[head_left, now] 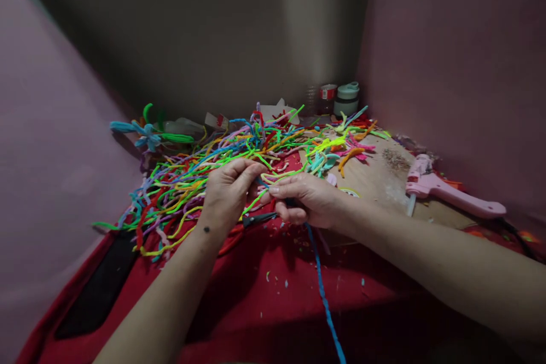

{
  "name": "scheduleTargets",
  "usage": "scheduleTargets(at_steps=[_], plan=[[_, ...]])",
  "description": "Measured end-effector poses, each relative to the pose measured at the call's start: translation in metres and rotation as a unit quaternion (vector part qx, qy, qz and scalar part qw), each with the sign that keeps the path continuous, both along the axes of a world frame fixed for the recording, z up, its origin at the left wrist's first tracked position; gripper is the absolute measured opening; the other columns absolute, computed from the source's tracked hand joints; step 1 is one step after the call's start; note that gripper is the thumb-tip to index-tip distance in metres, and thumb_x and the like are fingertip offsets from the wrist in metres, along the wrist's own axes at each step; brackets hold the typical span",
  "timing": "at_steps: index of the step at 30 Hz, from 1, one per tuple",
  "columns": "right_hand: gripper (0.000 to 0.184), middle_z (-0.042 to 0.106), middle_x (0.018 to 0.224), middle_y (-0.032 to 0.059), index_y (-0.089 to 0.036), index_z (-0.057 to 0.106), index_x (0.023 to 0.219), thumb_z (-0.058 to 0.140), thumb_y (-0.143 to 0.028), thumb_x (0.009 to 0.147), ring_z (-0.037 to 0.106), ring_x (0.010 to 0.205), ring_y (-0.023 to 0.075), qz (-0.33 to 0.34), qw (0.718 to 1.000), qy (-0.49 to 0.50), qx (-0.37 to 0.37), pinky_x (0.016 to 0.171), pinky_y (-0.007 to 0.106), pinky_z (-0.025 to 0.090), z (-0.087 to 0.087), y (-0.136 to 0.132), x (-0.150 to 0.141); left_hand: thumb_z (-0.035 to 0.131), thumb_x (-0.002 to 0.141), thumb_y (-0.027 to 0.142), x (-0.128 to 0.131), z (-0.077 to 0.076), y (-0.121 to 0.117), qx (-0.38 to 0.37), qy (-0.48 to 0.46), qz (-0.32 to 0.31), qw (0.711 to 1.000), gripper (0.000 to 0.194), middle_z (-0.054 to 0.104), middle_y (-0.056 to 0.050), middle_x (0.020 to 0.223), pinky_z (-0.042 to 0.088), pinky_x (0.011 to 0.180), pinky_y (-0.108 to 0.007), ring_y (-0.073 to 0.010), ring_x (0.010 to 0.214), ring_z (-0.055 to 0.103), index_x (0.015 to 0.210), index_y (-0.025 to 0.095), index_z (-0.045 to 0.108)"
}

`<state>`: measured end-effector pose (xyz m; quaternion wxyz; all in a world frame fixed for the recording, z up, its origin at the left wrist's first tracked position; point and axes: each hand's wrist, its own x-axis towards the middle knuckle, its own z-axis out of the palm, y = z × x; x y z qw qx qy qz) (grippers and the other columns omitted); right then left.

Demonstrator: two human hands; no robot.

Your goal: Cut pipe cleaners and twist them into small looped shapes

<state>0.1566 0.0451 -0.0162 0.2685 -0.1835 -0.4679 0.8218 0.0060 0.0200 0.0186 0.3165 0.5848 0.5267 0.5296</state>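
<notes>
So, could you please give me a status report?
Left hand, right hand both pinching blue strand. Strand trailing below right hand. Colourful fuzzy stems heaped close beyond.

Head view, forward-down over hands (225, 196) (309, 196)

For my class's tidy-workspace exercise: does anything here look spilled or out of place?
Yes: small clippings lie scattered on the red cloth around the blue strand, and a speckled patch marks the board beside the pink glue gun. Both look like uncleared debris.
</notes>
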Motion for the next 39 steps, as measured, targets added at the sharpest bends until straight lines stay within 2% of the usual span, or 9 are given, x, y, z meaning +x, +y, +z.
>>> scheduleTargets(at_steps=[4,8,12,17,26,30,32,35,39], plan=[[0.014,0.057,0.048,-0.0010,-0.009,0.059,0.085,0.049,-0.019,0.084,0.027,0.030,0.0023,0.019,0.999,0.049,-0.007,0.034,0.017,0.016,0.000,0.001,0.000,0.072,0.065,0.025,-0.006,-0.004,0.001,-0.031,-0.195,-0.102,0.975,0.029,0.063,0.001,0.072,0.045,0.048,-0.021,-0.0081,0.051,0.055,0.093,0.017,0.066],[0.011,0.057,0.046,-0.0013,-0.011,0.058,0.081,0.049,-0.018,0.082,0.028,0.029,0.0028,0.024,0.998,0.046,-0.025,0.033,0.017,0.018,-0.003,0.001,-0.001,0.070,0.070,0.026,-0.003,-0.014,-0.001,-0.081,-0.206,-0.169,0.960,0.017,0.063,-0.002,0.069,0.045,0.051,-0.021,-0.0077,0.052,0.055,0.077,0.011,0.069],[0.017,0.059,0.047,0.0016,-0.008,0.060,0.078,0.048,-0.018,0.083,0.030,0.029,0.0028,0.037,0.999,0.004,-0.029,0.032,0.016,0.019,-0.005,0.000,-0.003,0.064,0.077,0.034,-0.007,-0.015,0.003,-0.054,-0.213,-0.104,0.970,0.023,0.062,-0.001,0.062,0.043,0.046,-0.020,-0.0078,0.048,0.054,0.068,0.013,0.064],[0.018,0.058,0.046,0.0016,-0.007,0.061,0.078,0.047,-0.015,0.085,0.031,0.028,0.0030,0.051,0.998,-0.030,-0.030,0.031,0.016,0.020,-0.009,-0.001,-0.005,0.068,0.074,0.035,-0.030,-0.010,0.013,0.011,-0.268,0.004,0.963,0.024,0.058,0.002,0.054,0.040,0.044,-0.016,-0.0060,0.046,0.051,0.065,0.015,0.058],[0.019,0.064,0.051,0.0051,-0.008,0.061,0.076,0.045,-0.015,0.084,0.040,0.027,0.0051,0.065,0.996,-0.050,-0.031,0.028,0.016,0.023,-0.010,-0.002,-0.005,0.065,0.077,0.026,-0.054,-0.004,0.021,0.053,-0.357,0.069,0.930,0.022,0.055,0.004,0.054,0.036,0.042,-0.011,-0.0032,0.048,0.051,0.061,0.015,0.056],[0.017,0.065,0.052,0.0059,-0.007,0.061,0.078,0.047,-0.016,0.082,0.037,0.027,0.0049,0.056,0.998,-0.006,-0.038,0.028,0.015,0.024,-0.011,-0.001,-0.004,0.069,0.074,0.031,-0.049,-0.004,0.016,0.038,-0.332,0.004,0.943,0.017,0.063,0.000,0.068,0.046,0.051,-0.015,-0.0055,0.057,0.056,0.074,0.014,0.064],[0.016,0.065,0.052,0.0061,-0.007,0.061,0.080,0.049,-0.018,0.081,0.037,0.028,0.0047,0.062,0.997,0.015,-0.043,0.029,0.015,0.025,-0.012,0.000,-0.004,0.072,0.069,0.029,-0.042,-0.007,0.011,-0.021,-0.278,-0.058,0.959,0.023,0.066,-0.004,0.078,0.048,0.055,-0.018,-0.0085,0.062,0.060,0.085,0.013,0.067],[0.016,0.065,0.053,0.0053,-0.008,0.062,0.079,0.049,-0.018,0.080,0.036,0.029,0.0044,0.061,0.996,0.031,-0.052,0.030,0.015,0.026,-0.012,0.002,-0.002,0.073,0.067,0.027,-0.031,-0.011,0.003,-0.119,-0.192,-0.123,0.966,0.023,0.067,-0.006,0.068,0.047,0.051,-0.020,-0.0112,0.056,0.060,0.083,0.010,0.069],[0.017,0.064,0.053,0.0047,-0.007,0.062,0.081,0.049,-0.018,0.080,0.036,0.029,0.0045,0.071,0.996,0.018,-0.051,0.030,0.016,0.026,-0.012,0.002,-0.003,0.069,0.070,0.030,-0.021,-0.012,-0.002,-0.148,-0.151,-0.083,0.974,0.020,0.059,-0.002,0.048,0.040,0.042,-0.018,-0.0094,0.041,0.053,0.070,0.010,0.067]])
